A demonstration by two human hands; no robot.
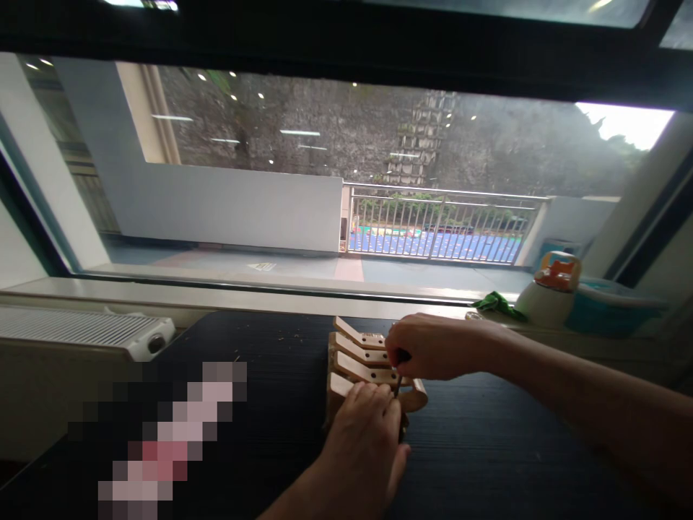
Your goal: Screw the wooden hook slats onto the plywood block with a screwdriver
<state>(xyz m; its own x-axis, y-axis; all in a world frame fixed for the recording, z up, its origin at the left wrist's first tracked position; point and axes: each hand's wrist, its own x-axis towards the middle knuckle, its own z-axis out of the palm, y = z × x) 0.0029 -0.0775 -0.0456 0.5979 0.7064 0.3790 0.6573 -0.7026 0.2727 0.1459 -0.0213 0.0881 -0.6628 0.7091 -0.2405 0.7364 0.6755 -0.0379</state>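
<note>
A light wooden piece (351,369) stands on the dark table, made of several bent slats side by side. Dark round dots, either screws or holes, show in pairs on the slats, and a rounded wooden end (416,396) sticks out to the right. My left hand (368,422) is closed over the nearest slat and grips the wooden piece from the front. Above it, my right hand (414,347) is closed round the dark handle of a screwdriver (398,384). Its thin shaft points down beside my left fingertips; the tip is hidden.
The black table (260,419) reaches to a window sill, with small crumbs near its far edge. A white radiator (81,328) is at the left. On the sill at the right are a green cloth (498,306), a white and orange bottle (546,296) and a teal tub (617,307).
</note>
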